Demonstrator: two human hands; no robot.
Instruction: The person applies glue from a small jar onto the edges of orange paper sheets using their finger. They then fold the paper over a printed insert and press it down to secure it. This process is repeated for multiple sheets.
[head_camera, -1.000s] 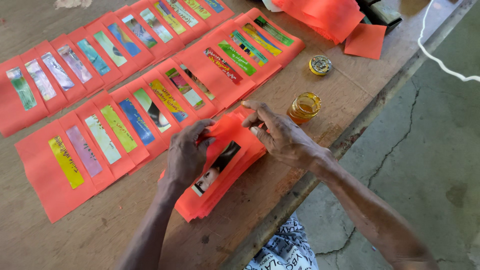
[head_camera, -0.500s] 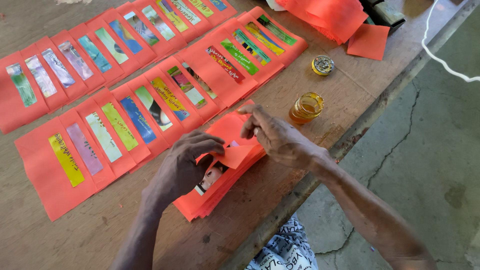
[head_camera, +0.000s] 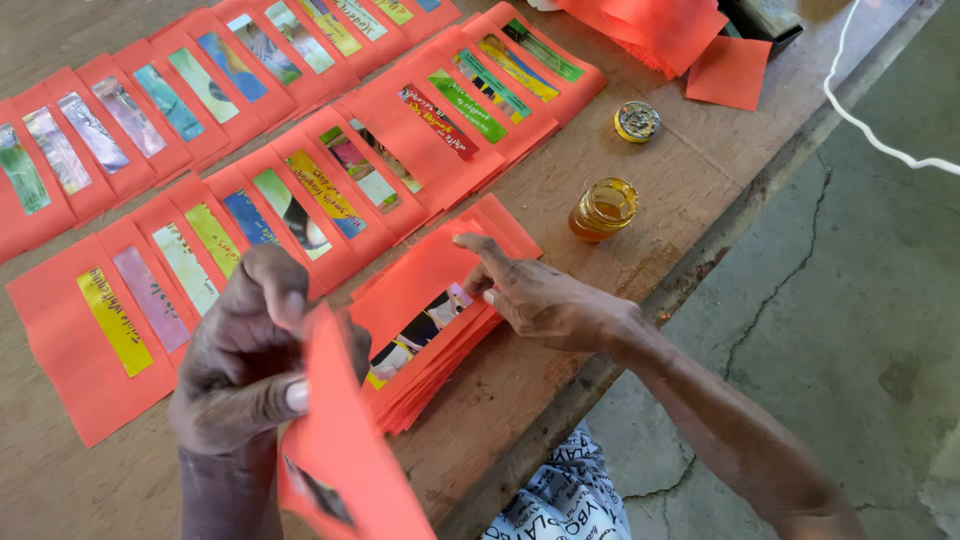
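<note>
The left hand (head_camera: 255, 370) is raised above the near edge of the table (head_camera: 640, 260), fingers clenched on 1 orange sheet (head_camera: 355, 460). The sheet stands nearly on edge, tilted toward the camera, its lower end running out of the bottom of the view. A dark strip shows on its underside near the bottom; what it pictures is too blurred to tell.

The right hand (head_camera: 545, 300) rests on the stack (head_camera: 430, 330) of orange sheets lying by the near edge, just right of the left hand. Its fingers are loosely curled, the fingertips touching the top sheet, the index finger stretched out over it; they grasp nothing. The top sheet carries a picture strip, partly covered by the raised sheet.

Beyond the stack, 2 rows of orange sheets (head_camera: 200, 150) lie flat and overlapping, running from the left edge toward the far right corner, each with a coloured strip glued along its middle.

To the right of the stack, well apart from both hands, stands a small open jar (head_camera: 603, 208) of amber liquid. Its lid (head_camera: 637, 121) lies further back. A loose pile of orange paper (head_camera: 660, 25) sits at the far right corner, with 1 single square (head_camera: 735, 72) beside it. A white cord (head_camera: 870, 130) lies on the concrete floor (head_camera: 850, 300) past the table's right edge.
</note>
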